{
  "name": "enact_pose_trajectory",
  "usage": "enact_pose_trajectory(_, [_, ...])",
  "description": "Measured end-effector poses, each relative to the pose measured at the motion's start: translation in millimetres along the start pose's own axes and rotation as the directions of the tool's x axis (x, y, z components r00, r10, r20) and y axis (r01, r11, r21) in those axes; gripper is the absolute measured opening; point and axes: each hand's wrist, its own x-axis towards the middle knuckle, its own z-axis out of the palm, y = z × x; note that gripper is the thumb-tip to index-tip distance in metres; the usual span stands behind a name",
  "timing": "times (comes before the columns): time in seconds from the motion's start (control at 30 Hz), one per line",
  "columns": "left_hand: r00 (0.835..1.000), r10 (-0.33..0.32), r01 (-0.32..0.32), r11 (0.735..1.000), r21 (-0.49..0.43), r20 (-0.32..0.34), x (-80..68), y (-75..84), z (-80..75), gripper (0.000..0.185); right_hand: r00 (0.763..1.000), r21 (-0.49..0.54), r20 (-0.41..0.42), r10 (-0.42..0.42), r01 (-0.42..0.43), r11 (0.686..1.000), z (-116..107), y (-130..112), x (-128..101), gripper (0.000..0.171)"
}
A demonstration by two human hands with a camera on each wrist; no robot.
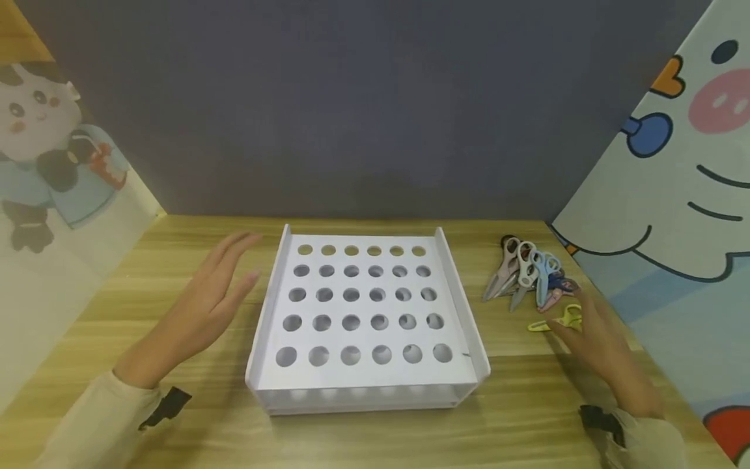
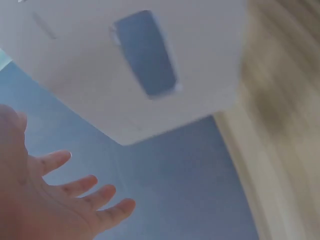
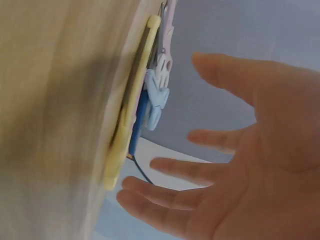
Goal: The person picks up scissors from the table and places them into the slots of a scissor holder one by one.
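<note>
A white rack (image 1: 364, 374) with rows of round holes stands in the middle of the table. My left hand (image 1: 202, 311) hovers off its left side, fingers extended and the thumb apart, with nothing in it. The rack's side wall (image 2: 85, 75) with an oblong cutout shows above that hand in the left wrist view. To the right, my right hand (image 1: 606, 345) reaches over a pair of yellow scissors (image 1: 571, 314). In the right wrist view its fingers are spread and the palm is bare, with the yellow scissors (image 3: 116, 165) lying just beyond the fingertips.
Behind the yellow scissors lies a pile of several scissors, among them grey-white (image 1: 525, 267), light blue (image 1: 543, 277) and pink ones (image 1: 504, 267). A dark grey panel (image 1: 363, 117) closes off the back, and printed cartoon walls (image 1: 656, 215) flank the wooden table (image 1: 205, 436).
</note>
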Motion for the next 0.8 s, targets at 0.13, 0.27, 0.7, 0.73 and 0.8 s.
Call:
enact_pose_trajectory(0.13, [1.000,0.006,-0.005,0.998,-0.058,0.011,13.2,12.7,-2.0,0.051,0.989,-0.011,0.123,0.077,-0.077,0.997,-1,5,-3,0.077])
enact_pose_trajectory(0.27, [1.000,0.004,-0.003,0.995,-0.104,0.012,21.4,22.4,0.3,0.050,0.988,-0.019,0.141,0.067,-0.065,0.998,-2,5,-5,0.069])
enact_pose_trajectory(0.7, [0.986,-0.063,0.076,0.994,-0.082,0.152,19.7,28.9,8.5,0.052,0.996,-0.133,0.060,0.068,-0.059,0.989,-7,22,-9,0.058])
enact_pose_trajectory(0.73, [0.986,-0.063,0.079,0.992,-0.095,0.156,20.3,29.0,8.9,0.051,0.992,-0.136,0.095,0.081,-0.067,0.988,-9,24,-9,0.060])
enact_pose_trajectory(0.8, [0.984,-0.067,0.087,0.989,-0.121,0.163,21.3,29.1,9.9,0.050,0.985,-0.143,0.148,0.092,-0.070,0.987,-10,26,-8,0.060])
